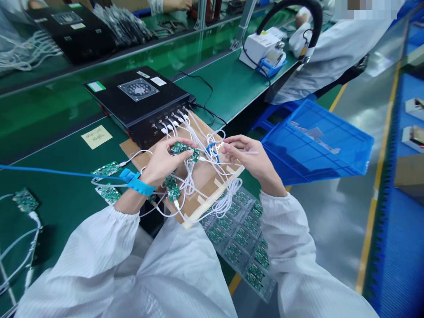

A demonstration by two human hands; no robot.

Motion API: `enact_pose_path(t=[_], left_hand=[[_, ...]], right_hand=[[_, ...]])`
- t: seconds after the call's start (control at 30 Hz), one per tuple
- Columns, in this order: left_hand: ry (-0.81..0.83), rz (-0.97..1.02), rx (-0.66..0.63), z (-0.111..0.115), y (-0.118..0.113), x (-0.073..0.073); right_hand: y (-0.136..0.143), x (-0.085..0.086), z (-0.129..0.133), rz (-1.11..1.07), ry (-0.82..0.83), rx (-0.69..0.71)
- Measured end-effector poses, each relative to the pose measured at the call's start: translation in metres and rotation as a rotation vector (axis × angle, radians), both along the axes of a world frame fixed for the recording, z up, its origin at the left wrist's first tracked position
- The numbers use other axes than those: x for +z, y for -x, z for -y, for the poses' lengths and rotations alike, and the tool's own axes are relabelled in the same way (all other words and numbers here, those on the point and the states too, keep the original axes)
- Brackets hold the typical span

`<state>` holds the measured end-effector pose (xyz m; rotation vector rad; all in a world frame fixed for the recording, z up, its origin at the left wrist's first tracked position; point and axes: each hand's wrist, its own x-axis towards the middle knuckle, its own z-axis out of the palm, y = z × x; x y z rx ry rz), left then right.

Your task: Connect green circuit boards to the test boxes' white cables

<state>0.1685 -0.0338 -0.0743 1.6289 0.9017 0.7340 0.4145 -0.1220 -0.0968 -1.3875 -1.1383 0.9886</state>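
Gown (185,274), green bench (66,194), glossy floor (331,212)

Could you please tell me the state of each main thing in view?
Left hand: holding board
Board: plugged into cable
Right hand: partly closed, contents unclear
Wristband: around left wrist
White cables: partly coiled
Black box: cables plugged in
Blue crate: open, pale pieces inside
Tray: loaded with boards
Note: lying flat

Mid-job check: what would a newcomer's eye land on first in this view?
Probably the wide, flat black box with a fan grille, left of centre. Then the small green circuit board held in the left hand, amid thin white cables. Right of the right hand, the big blue plastic crate also stands out.
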Motion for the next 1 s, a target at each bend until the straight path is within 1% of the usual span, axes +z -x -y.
enact_pose_path(t=[0.1,0.2,0.3,0.4,0.5,0.57,0.67,0.77,1.0], left_hand=[[0.138,0.118,-0.034,0.002,-0.004,-0.003],[0.270,0.272,-0.067,0.004,-0.006,0.000],[0.339,0.421,-0.124,0.006,-0.006,0.004],[0.404,0.500,-0.149,0.008,-0.006,0.003],[0.412,0.515,-0.131,0.008,-0.008,-0.001],[0.401,0.511,-0.131,0.009,-0.009,-0.005],[0.409,0.490,-0.163,0.010,-0.011,-0.009],[0.421,0.494,-0.193,0.011,-0.012,-0.011],[0.463,0.514,-0.233,0.012,-0.014,-0.010]], right_hand=[[0.006,0.006,-0.006,-0.150,-0.016,0.058],[0.016,0.009,-0.009,-0.236,-0.073,0.101],[0.027,0.008,-0.012,-0.183,-0.140,0.061],[0.037,0.007,-0.013,-0.065,-0.177,-0.003],[0.046,0.007,-0.011,0.025,-0.204,-0.042],[0.049,0.008,-0.009,0.064,-0.188,-0.052],[0.053,0.008,-0.008,0.051,-0.159,-0.019],[0.056,0.008,-0.009,0.021,-0.177,0.006],[0.062,0.010,-0.010,0.048,-0.242,0.027]])
